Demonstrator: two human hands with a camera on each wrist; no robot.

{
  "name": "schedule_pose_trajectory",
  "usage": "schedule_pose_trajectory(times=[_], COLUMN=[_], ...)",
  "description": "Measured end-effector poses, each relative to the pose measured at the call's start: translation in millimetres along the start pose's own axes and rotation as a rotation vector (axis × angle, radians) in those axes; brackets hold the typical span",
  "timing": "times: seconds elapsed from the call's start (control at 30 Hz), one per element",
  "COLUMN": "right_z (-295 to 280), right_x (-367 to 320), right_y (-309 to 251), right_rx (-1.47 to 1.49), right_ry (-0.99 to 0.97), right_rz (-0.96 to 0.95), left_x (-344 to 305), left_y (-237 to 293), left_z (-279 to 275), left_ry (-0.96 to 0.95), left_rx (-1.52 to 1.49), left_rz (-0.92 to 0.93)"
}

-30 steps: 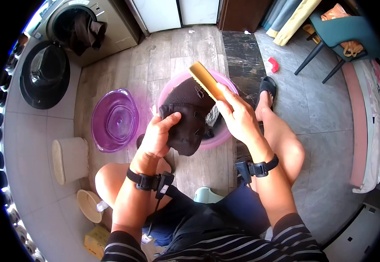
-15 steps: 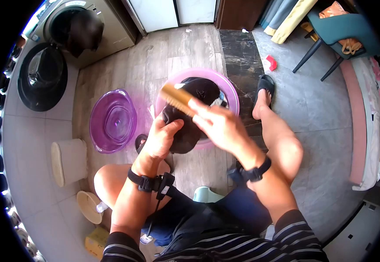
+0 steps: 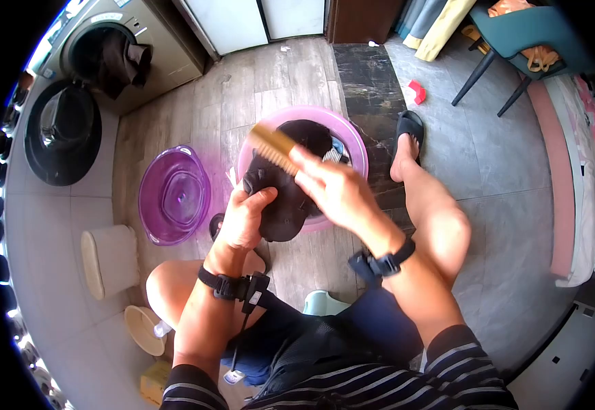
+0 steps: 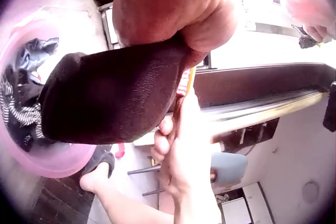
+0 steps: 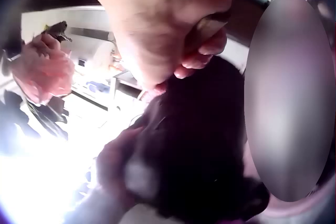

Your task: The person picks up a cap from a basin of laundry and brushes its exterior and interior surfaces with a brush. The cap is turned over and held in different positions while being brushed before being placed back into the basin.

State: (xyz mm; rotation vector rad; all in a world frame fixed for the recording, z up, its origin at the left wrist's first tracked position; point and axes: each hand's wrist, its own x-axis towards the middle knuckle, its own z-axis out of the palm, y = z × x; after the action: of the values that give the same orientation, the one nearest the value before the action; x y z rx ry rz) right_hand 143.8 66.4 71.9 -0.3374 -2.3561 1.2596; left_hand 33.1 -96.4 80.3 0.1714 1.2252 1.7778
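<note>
My left hand [image 3: 242, 219] grips a dark brown cloth piece [image 3: 287, 215] with a rounded edge, thumb on top, over the near side of a pink tub [image 3: 360, 150]. My right hand [image 3: 338, 191] holds a wooden scrubbing brush [image 3: 273, 145], its bristles toward the upper part of that cloth. More dark cloth [image 3: 307, 137] and a striped piece [image 3: 338, 152] lie in the tub. In the left wrist view the cloth's underside [image 4: 110, 98] hangs below the left palm, and the brush is mostly hidden. The right wrist view shows right fingers [image 5: 202, 56] curled close over the cloth.
A purple basin [image 3: 174, 195] stands left of the tub. Behind it, a washing machine [image 3: 154, 61] has dark cloth hanging from its open door. A pale green stool [image 3: 325, 304] sits between the legs; a teal chair [image 3: 523, 31] stands at back right.
The right hand and brush have swung left and down from the tub's far side onto the held cloth. The left hand keeps its grip. The head view has shifted slightly.
</note>
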Motion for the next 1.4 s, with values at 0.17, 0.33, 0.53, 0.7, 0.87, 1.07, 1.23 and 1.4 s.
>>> schedule_pose_trajectory(times=[0.17, 0.33, 0.53, 0.7, 0.87, 1.07, 1.23, 1.4], right_z=[-8, 0, 20, 34, 37, 6, 57, 72], right_x=[13, -2, -21, -32, -26, 7, -31, -41], right_y=[104, 99, 106, 140, 127, 103, 151, 147], right_rx=[-0.061, -0.44, -0.586, -0.842, -0.888, -0.803, -0.955, -0.944], right_ry=[0.258, -0.22, -0.456, -0.294, -0.303, -0.595, -0.758, -0.874], right_rz=[0.367, 0.809, 0.896, 0.652, 0.613, 0.822, 0.645, 0.523], left_x=[-4, -1, 1, 0, -3, -8, -8, -10], left_y=[10, 12, 14, 18, 19, 20, 19, 22], left_z=[-12, -12, -20, -17, -22, -30, -26, -26], left_ry=[0.081, 0.225, 0.304, 0.302, 0.276, 0.33, 0.321, 0.238], left_rx=[-0.122, 0.001, 0.028, -0.012, -0.072, -0.134, -0.242, -0.45], left_rz=[-0.003, 0.051, 0.073, 0.03, 0.036, 0.02, -0.002, -0.103])
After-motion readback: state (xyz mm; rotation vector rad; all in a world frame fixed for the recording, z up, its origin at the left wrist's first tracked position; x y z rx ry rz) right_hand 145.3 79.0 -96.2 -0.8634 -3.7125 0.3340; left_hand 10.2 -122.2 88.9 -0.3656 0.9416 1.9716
